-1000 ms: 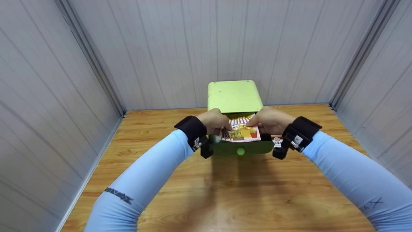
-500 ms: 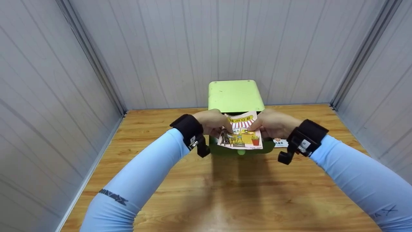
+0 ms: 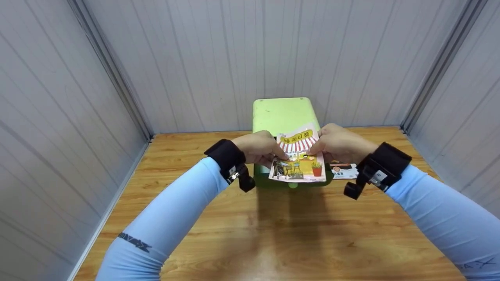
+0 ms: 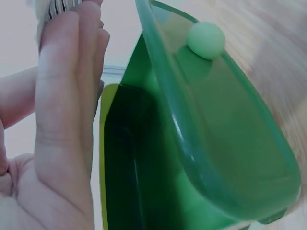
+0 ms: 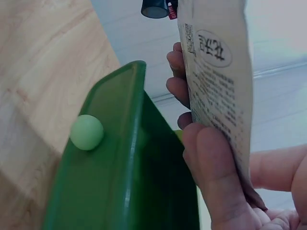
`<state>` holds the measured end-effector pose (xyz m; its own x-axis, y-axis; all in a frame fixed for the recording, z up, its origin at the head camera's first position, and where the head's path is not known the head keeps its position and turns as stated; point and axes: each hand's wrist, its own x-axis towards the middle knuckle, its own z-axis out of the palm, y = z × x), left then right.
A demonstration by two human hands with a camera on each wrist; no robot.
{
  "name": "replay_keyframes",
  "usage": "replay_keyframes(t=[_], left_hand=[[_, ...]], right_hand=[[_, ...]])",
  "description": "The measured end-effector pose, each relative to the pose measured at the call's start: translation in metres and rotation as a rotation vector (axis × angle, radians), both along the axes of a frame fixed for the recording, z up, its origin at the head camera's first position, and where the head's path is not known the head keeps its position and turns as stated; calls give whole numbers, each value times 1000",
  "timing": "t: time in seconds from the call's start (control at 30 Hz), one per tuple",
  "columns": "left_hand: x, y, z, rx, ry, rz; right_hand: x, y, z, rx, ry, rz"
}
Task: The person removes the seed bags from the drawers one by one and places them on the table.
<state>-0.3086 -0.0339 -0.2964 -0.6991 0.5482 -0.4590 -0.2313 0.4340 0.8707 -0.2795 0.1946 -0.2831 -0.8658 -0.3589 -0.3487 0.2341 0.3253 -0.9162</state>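
A flat, illustrated seed packet point(image 3: 299, 168) with a striped awning and yellow lettering is held above a pulled-out green drawer point(image 3: 269, 181). My left hand point(image 3: 259, 147) pinches its left side, thumb on the front. On the opposite side, my right hand point(image 3: 339, 144) grips it the same way. The right wrist view shows the packet's printed back point(image 5: 216, 72) with the fingers behind it. In the left wrist view, the drawer front point(image 4: 230, 129) with its round knob point(image 4: 206, 40) lies beside the left fingers, and the dark drawer inside shows.
The drawer belongs to a light green box point(image 3: 285, 113) standing near the back wall. Another printed packet point(image 3: 344, 171) lies on the wooden table point(image 3: 234, 234), right of the drawer and partly behind the right wrist. Panelled walls point(image 3: 39, 117) enclose the left, back and right.
Both hands have lifted the seed packet up out of the drawer, shifting it slightly right, so its whole front now shows. The right wrist has moved right, uncovering more of the other packet.
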Motion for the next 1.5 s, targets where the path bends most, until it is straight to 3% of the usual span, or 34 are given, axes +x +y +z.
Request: replay_keyframes(t=[0.17, 0.47, 0.7, 0.93, 1.07, 1.23, 1.33, 1.5], left_hand=[[0, 0, 2, 76, 62, 27], [-5, 6, 2, 291, 184, 185], [-12, 11, 1, 310, 291, 267], [-21, 3, -2, 287, 425, 210], [-30, -10, -3, 277, 567, 271], [-40, -28, -9, 164, 755, 365], [-47, -37, -15, 94, 775, 392], [-53, -45, -22, -50, 678, 338]], right_hand=[[2, 4, 5, -38, 73, -34], [0, 1, -4, -223, 138, -174], [-2, -9, -12, -283, 188, -251], [-6, -3, -14, -244, 275, -307], [-13, 12, -14, -223, 290, -346], [-24, 37, -17, -202, 280, -399], [-29, 52, -17, -188, 297, -420], [-36, 74, -20, -96, 353, -453]])
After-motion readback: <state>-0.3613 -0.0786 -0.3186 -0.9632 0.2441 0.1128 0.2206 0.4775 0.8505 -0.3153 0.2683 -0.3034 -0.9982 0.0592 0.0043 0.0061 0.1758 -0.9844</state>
